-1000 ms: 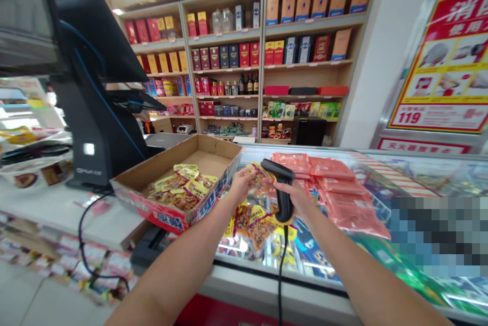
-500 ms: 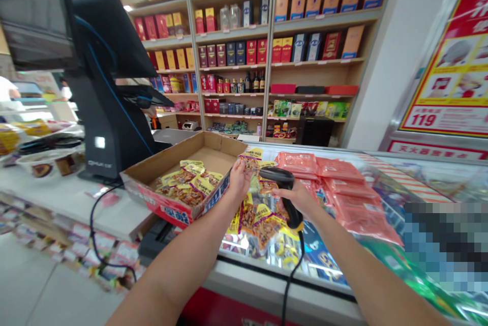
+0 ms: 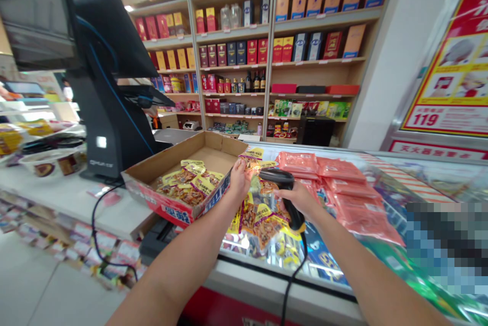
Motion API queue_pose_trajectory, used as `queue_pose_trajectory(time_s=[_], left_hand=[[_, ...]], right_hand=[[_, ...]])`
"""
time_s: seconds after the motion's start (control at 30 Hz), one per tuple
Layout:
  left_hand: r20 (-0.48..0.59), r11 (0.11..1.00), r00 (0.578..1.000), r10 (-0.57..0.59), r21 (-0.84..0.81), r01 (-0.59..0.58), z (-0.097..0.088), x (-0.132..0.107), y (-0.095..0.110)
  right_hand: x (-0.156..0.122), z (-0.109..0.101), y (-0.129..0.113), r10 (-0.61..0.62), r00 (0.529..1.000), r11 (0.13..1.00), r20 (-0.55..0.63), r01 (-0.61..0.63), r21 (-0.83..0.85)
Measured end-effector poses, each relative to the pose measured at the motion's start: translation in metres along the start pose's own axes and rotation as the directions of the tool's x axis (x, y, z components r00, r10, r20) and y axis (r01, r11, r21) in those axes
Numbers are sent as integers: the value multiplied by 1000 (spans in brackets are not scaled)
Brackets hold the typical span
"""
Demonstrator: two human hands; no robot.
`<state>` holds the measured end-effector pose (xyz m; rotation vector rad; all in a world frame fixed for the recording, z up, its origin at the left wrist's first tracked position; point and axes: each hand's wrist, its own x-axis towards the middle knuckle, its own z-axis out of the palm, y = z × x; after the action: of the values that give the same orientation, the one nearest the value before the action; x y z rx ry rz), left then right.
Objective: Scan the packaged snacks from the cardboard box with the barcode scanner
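Observation:
My left hand (image 3: 239, 179) grips a yellow-topped snack packet (image 3: 252, 158) and holds it up over the freezer lid, just right of a cardboard box (image 3: 150, 176). My right hand (image 3: 299, 199) is wrapped round the handle of a black barcode scanner (image 3: 282, 187), whose head points left at the packet. The scanner's black cable (image 3: 292, 285) drops toward me. More of the same packets (image 3: 190, 183) lie inside the box, and a loose heap of them (image 3: 259, 219) rests on the glass under my hands.
A black checkout terminal (image 3: 102, 71) stands on the white counter (image 3: 57, 191) at left. Pink sealed packs (image 3: 343, 188) cover the glass freezer lid (image 3: 419, 183) to the right. Shelves of boxed goods (image 3: 267, 51) fill the back wall. A red poster (image 3: 450, 71) hangs at right.
My left hand has lifted the packet a little higher and left, toward the box's corner. The scanner has dropped slightly and tilted. The view has shifted left.

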<state>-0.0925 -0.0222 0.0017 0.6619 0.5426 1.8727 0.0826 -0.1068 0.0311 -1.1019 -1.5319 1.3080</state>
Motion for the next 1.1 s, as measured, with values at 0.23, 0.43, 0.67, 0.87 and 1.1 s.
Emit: queue_pose_trajectory(time_s=[0.23, 0.43, 0.67, 0.87, 1.1], left_hand=[[33, 994, 999, -4, -105, 8, 0, 0, 1], [80, 997, 996, 45, 63, -50, 0, -4, -2], [238, 764, 887, 397, 450, -462, 30, -19, 62], [308, 168, 797, 519, 878, -448, 23, -28, 171], [313, -312, 804, 505, 935, -167, 12, -39, 179]], right_hand=[[1, -1, -1, -15, 999, 999, -33, 16, 33], [0, 0, 2, -28, 1000, 999, 3, 27, 36], [2, 13, -13, -87, 996, 988, 29, 83, 130], [5, 43, -54, -183, 972, 979, 149, 167, 115], [7, 54, -65, -221, 965, 971, 141, 205, 124]])
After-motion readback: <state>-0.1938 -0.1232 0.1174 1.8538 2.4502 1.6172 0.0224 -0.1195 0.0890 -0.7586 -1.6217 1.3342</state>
